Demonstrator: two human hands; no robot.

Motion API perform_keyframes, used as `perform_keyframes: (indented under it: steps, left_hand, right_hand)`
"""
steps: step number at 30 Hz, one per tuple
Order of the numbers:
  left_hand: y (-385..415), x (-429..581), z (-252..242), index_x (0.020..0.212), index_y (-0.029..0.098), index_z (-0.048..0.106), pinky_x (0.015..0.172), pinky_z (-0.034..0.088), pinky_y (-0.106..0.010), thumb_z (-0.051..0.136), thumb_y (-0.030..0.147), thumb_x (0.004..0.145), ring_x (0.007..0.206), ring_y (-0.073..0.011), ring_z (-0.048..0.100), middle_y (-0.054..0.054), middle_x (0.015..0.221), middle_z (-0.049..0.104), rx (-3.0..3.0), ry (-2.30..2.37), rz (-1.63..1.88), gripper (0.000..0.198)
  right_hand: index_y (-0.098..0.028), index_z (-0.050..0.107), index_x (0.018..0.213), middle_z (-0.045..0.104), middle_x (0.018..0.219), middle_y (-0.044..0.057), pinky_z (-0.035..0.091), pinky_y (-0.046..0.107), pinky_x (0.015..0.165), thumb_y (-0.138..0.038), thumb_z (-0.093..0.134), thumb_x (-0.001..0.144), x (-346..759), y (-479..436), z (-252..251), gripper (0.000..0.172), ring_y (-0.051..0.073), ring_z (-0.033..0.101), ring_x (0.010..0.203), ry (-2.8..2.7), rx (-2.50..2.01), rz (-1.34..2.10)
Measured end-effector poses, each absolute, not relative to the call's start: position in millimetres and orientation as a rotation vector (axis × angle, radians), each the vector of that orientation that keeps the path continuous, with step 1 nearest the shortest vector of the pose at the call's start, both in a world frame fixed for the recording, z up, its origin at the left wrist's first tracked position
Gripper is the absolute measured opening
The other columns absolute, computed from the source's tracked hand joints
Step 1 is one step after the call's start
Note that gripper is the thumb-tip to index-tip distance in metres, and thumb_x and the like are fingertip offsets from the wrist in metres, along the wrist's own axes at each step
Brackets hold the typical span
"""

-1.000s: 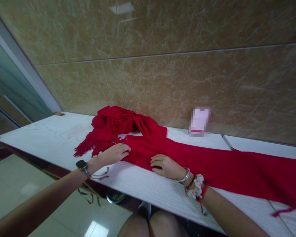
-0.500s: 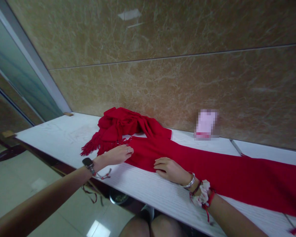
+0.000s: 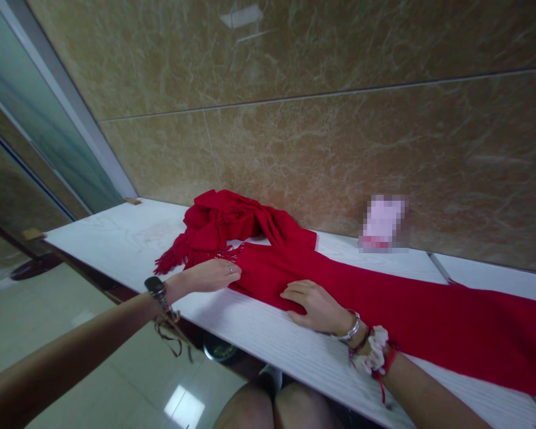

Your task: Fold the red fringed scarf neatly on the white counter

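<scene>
A long red scarf (image 3: 406,310) lies spread along the white tabletop and runs out of view at the right. At its fringed left end, my left hand (image 3: 212,275) is closed with its fingertips on the near corner; the exact pinch is partly hidden. My right hand (image 3: 315,305) rests palm down on the scarf's near edge, fingers stretched out and thumb apart. Behind my left hand, a bunched red fringed cloth (image 3: 232,220) lies against the wall. I cannot make out whether the two red pieces are joined.
A pink-and-white pixelated item (image 3: 382,223) leans on the marbled wall (image 3: 339,149) behind the white table (image 3: 111,229). Seams cross the tabletop at the right. Below the front edge are a round metal bowl (image 3: 218,348) and my knees. A stand's round base (image 3: 36,266) is on the floor.
The camera view has shifted slightly. My right thumb has moved farther from the fingers, and that hand lies flatter on the scarf. My left hand stays at the fringed end.
</scene>
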State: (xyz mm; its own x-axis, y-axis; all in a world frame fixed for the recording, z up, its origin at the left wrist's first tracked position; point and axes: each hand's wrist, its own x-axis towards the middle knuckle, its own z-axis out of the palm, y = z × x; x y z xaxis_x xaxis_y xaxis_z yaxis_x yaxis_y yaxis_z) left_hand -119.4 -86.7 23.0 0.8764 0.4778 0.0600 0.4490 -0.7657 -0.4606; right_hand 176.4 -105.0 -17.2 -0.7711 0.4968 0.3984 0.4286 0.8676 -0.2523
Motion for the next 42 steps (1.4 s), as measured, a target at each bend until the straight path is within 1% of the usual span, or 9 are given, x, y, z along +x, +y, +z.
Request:
perform_keyframes:
  steps: [3,7,13,18,23,28,33,37,42]
  left_hand:
    - [-89,-126,6,0.096,0.012,0.058,0.078,0.047,-0.027,0.045,-0.001,0.077,0.090,-0.0169,0.060,-0.009,0.100,0.064,-2.588,-0.647,0.161,0.027]
    - [-89,-128,4,0.107,0.014,0.054,0.073,0.047,-0.026,0.045,-0.001,0.077,0.084,-0.0160,0.061,-0.007,0.095,0.065,-2.551,-0.884,0.158,0.035]
    - [-81,-129,28,0.098,0.016,0.059,0.078,0.045,-0.029,0.050,0.001,0.077,0.088,-0.0171,0.058,-0.007,0.092,0.064,-2.477,-0.850,0.054,0.028]
    - [-87,-130,24,0.089,0.018,0.062,0.074,0.045,-0.025,0.051,0.002,0.078,0.078,-0.0141,0.060,-0.003,0.088,0.065,-2.588,-0.734,0.245,0.022]
    - [-91,-133,17,0.097,0.017,0.061,0.075,0.047,-0.025,0.050,0.000,0.076,0.082,-0.0146,0.061,-0.004,0.094,0.066,-2.597,-0.808,0.271,0.029]
    - [-85,-142,20,0.103,0.016,0.060,0.081,0.046,-0.029,0.048,-0.002,0.076,0.089,-0.0166,0.060,-0.007,0.101,0.065,-2.594,-0.773,0.225,0.034]
    - [-82,-148,15,0.111,0.017,0.056,0.090,0.042,-0.030,0.045,-0.004,0.075,0.100,-0.0163,0.056,-0.008,0.113,0.060,-2.555,-0.868,0.157,0.042]
    - [-86,-147,7,0.110,0.018,0.057,0.086,0.044,-0.024,0.042,-0.005,0.074,0.096,-0.0130,0.059,-0.006,0.108,0.063,-2.621,-0.868,0.186,0.045]
    - [-91,-150,5,0.114,0.018,0.055,0.084,0.046,-0.024,0.038,-0.007,0.072,0.094,-0.0134,0.060,-0.006,0.113,0.061,-2.619,-0.828,0.188,0.051]
  right_hand:
    - [-0.015,0.063,0.102,0.065,0.101,0.009,0.043,0.033,0.088,-0.018,0.052,0.076,176,-104,-19,0.028,0.019,0.057,0.097,-2.589,-0.662,0.162]
    - [-0.016,0.064,0.100,0.065,0.101,0.009,0.044,0.034,0.088,-0.018,0.052,0.077,177,-103,-22,0.026,0.019,0.057,0.098,-2.597,-0.617,0.121]
    - [-0.015,0.065,0.095,0.066,0.098,0.009,0.046,0.031,0.085,-0.015,0.049,0.081,176,-101,-25,0.022,0.017,0.058,0.095,-2.567,-0.632,0.158]
    - [-0.015,0.066,0.095,0.065,0.099,0.008,0.044,0.031,0.087,-0.021,0.055,0.079,176,-101,-22,0.019,0.017,0.057,0.097,-2.570,-0.656,0.239]
    - [-0.017,0.064,0.099,0.064,0.100,0.008,0.044,0.033,0.086,-0.024,0.056,0.078,176,-104,-22,0.024,0.018,0.056,0.097,-2.610,-0.651,0.153]
    - [-0.018,0.066,0.091,0.065,0.096,0.008,0.043,0.033,0.086,-0.019,0.052,0.079,175,-106,-22,0.019,0.018,0.056,0.097,-2.613,-0.625,0.089]
    - [-0.017,0.065,0.089,0.062,0.086,0.008,0.043,0.032,0.079,-0.024,0.052,0.080,171,-112,-17,0.017,0.018,0.055,0.086,-2.676,-0.692,0.014]
    - [-0.016,0.064,0.085,0.059,0.079,0.006,0.043,0.030,0.072,-0.024,0.051,0.081,167,-115,-17,0.016,0.017,0.053,0.077,-2.721,-0.758,-0.072]
    - [-0.016,0.063,0.081,0.058,0.078,0.005,0.041,0.028,0.069,-0.016,0.048,0.082,167,-116,-16,0.015,0.016,0.051,0.075,-2.760,-0.764,-0.109]
